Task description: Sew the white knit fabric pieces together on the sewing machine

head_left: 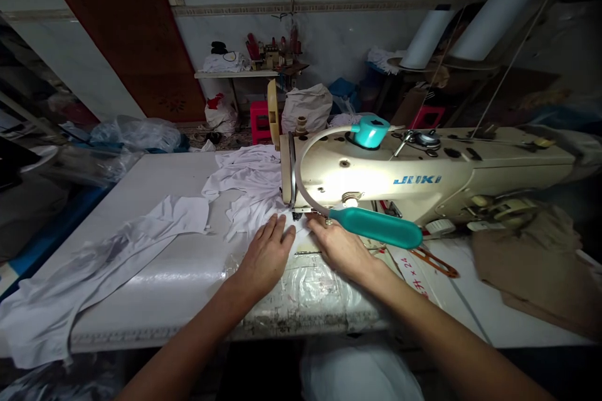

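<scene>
My left hand [266, 257] lies on white fabric [254, 207], fingers stretched toward the presser foot [296, 215] of a JUKI sewing machine [376, 169]. To the right of the foot, my right hand [341, 244] rests with its fingertips on the same fabric. A ring shows on one of its fingers, and some fingers are partly covered by the teal lamp head [376, 227]. The fabric lies bunched behind and left of the foot and runs under it. Another long white piece [117, 254] is spread at the left of the table.
The lamp's bent neck [301, 166] arches in front of the machine head. Right of the bed lie orange-handled snips [435, 262], a paper with red writing [411, 272] and brown cloth [531, 269]. Thread cones [426, 37] stand behind. Plastic bags [136, 135] lie beyond the table's left edge.
</scene>
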{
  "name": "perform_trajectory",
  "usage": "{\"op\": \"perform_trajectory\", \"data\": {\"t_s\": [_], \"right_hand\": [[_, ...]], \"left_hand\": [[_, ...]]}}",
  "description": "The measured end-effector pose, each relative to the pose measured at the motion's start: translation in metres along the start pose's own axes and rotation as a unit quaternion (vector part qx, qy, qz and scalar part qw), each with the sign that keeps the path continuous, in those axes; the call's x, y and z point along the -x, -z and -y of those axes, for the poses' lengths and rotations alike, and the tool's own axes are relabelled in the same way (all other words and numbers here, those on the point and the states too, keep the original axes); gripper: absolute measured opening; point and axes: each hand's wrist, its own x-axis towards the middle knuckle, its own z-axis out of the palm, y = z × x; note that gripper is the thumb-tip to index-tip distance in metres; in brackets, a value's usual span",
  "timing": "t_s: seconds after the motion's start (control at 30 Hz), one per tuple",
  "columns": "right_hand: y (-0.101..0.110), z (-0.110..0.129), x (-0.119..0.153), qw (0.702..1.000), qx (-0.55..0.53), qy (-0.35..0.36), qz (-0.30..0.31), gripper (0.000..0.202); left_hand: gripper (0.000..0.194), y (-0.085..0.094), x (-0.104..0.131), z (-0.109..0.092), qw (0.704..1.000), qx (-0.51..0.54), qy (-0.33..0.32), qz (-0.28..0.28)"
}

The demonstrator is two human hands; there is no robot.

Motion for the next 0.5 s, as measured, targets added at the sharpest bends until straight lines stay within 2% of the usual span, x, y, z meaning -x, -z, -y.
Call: {"op": "perform_trajectory", "data": {"t_s": [0.1, 0.2, 0.33, 0.5], "right_hand": [[0.005, 0.014, 0.006, 0.999, 0.016, 0.015, 0.026, 0.044], [0.004, 0.028, 0.013, 1.0, 0.014, -0.009, 0.012, 0.042], [0.001, 0.041, 0.023, 0.998, -0.014, -0.052, -0.013, 0.028], [-0.002, 0.047, 0.04, 0.997, -0.044, -0.05, -0.04, 0.027]], "left_hand": [[0.029, 0.006, 0.003, -0.004, 0.996, 0.073, -0.021, -0.048], [0.016, 0.012, 0.0, -0.006, 0.988, 0.143, 0.0, -0.059], [0.013, 0.018, -0.007, -0.006, 0.973, 0.221, 0.053, -0.041], [0.015, 0.022, -0.004, -0.011, 0.963, 0.264, 0.046, -0.023]]}}
